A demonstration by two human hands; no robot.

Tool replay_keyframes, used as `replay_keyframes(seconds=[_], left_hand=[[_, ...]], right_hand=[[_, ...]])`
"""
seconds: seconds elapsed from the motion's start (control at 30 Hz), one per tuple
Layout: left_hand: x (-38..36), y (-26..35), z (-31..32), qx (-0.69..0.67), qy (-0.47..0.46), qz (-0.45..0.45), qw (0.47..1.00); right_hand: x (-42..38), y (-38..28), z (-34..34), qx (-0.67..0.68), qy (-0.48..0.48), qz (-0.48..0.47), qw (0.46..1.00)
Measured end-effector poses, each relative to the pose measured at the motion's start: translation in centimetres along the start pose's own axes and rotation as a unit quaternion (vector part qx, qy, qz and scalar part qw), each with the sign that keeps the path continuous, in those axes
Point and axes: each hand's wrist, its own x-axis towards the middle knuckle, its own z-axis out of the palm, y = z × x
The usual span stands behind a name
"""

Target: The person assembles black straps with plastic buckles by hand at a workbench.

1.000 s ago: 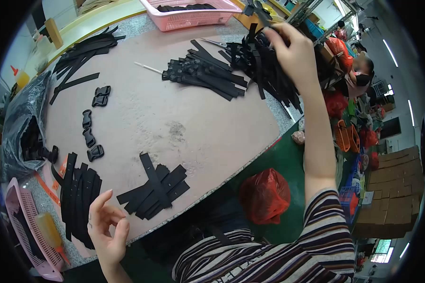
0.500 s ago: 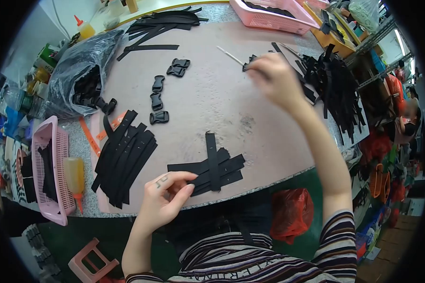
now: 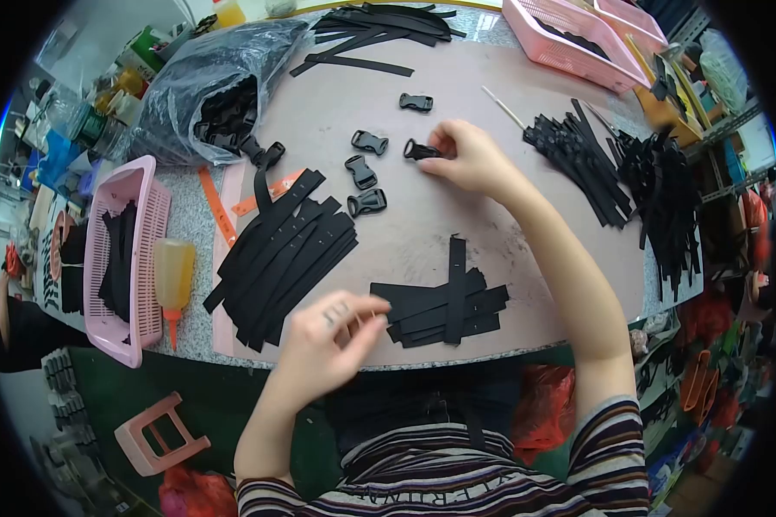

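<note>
My right hand (image 3: 466, 155) pinches a black side-release buckle (image 3: 421, 152) between thumb and fingers, over the middle of the table. Another buckle (image 3: 416, 102) lies just beyond it. To its left are several more buckles (image 3: 361, 172) in a loose column. Near the front edge, my left hand (image 3: 336, 336) hovers with fingers curled and thumb apart, and no held object shows. Right beside its fingertips is a pile of short black straps (image 3: 422, 302), with one strap (image 3: 456, 280) lying crosswise on top.
More black straps (image 3: 289, 258) lie at left, near an open plastic bag (image 3: 177, 103) of buckles. A pink basket (image 3: 151, 276) and a glue bottle (image 3: 174, 271) stand at the left edge. Bundled strips (image 3: 578, 168) and a white stick (image 3: 502, 107) are at right. Behind sits another pink basket (image 3: 578, 56).
My right hand has come from the strips at the right to the buckles and taken hold of one. My left hand has drawn back slightly from the strap pile. The camera view has shifted.
</note>
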Motion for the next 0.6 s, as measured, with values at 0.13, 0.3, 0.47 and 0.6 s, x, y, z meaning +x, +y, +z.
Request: replay_keyframes(seconds=[0.13,0.3,0.47,0.6], left_hand=[[5.9,-4.5,-2.0,0.205,0.210,0.053,0.954],[8.9,-6.9,-3.6,0.398,0.170,0.025,0.901],[9.0,-7.0,-3.3,0.287,0.152,-0.006,0.946],[8.9,-5.8,-6.9,-0.033,0.028,-0.103,0.994]], right_hand=[[-3.4,-1.5,-1.1,0.179,-0.003,0.092,0.980],[-9.7,-5.8,-1.6,0.434,-0.084,0.134,0.887],[-12.7,-6.6,-1.3,0.515,-0.136,0.167,0.830],[-13.2,-7.5,-1.4,0.518,-0.160,0.175,0.822]])
